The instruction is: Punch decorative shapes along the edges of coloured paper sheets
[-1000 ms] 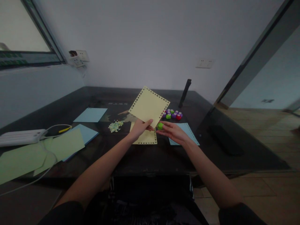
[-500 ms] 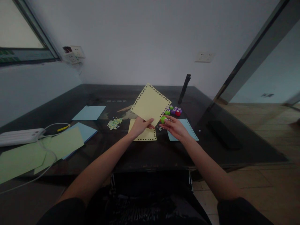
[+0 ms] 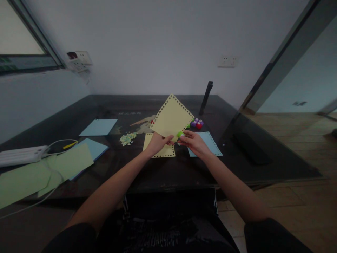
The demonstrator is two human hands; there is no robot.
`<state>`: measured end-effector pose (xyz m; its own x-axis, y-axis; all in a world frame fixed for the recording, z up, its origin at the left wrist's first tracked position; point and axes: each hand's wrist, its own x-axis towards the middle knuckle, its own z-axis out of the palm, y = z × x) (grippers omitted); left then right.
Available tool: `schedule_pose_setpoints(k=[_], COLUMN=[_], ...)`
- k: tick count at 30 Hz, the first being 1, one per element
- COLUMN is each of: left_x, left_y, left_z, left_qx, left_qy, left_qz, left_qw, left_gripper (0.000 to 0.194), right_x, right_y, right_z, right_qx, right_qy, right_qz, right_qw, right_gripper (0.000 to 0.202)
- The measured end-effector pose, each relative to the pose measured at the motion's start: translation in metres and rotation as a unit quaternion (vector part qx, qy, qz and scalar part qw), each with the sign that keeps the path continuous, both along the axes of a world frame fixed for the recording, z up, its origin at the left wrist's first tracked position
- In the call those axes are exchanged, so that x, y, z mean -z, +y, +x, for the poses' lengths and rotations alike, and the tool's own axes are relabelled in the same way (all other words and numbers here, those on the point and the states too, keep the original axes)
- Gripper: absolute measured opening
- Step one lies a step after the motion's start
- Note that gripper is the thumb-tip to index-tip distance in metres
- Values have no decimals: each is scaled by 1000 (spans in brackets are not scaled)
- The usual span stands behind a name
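Observation:
My left hand (image 3: 159, 143) grips a yellow sheet of paper (image 3: 172, 117) by its lower corner, thumb on top. The sheet is held up and tilted, with small punched holes along its edges. My right hand (image 3: 194, 142) is closed on a small green craft hole punch (image 3: 180, 134) with an eye-like top, which sits at the sheet's lower right edge. Whether the paper is inside its slot I cannot tell. Under my left hand lies a second hole-edged yellow sheet (image 3: 164, 151). A blue sheet with holes (image 3: 210, 142) lies beyond my right hand.
Several purple and red punches (image 3: 197, 123) stand behind the sheet. A heap of paper bits (image 3: 127, 138) lies to the left, near a blue sheet (image 3: 98, 127). Green sheets (image 3: 68, 160), a white power strip (image 3: 23, 154) and a cable are far left. A black upright stick (image 3: 206, 97) stands behind.
The yellow sheet has shifted slightly right and turned. The green punch in my right hand has moved a little left, closer against the sheet's edge.

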<state>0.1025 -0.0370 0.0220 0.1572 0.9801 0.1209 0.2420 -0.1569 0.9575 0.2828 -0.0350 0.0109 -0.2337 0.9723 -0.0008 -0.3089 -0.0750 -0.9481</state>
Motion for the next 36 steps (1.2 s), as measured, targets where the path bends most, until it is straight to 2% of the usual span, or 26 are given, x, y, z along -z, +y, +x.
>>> schedule_pose_setpoints(k=[3, 8, 21, 36], left_x=[0, 6, 12, 8], left_y=[-2, 0, 4, 2], left_z=[0, -3, -4, -4], left_qx=[-10, -15, 3, 1], left_qy=[47, 118, 136, 148], left_qz=[15, 87, 143, 133], left_qw=[999, 989, 980, 980], left_gripper=[15, 34, 34, 33], right_x=[1, 2, 2, 2], right_y=[-1, -2, -3, -4], right_z=[-2, -3, -5, -5], right_qx=[3, 9, 14, 13], right_qy=[-1, -1, -31, -37], right_qz=[1, -1, 1, 5], right_qw=[1000, 1000, 999, 999], right_gripper=[38, 38, 35, 33])
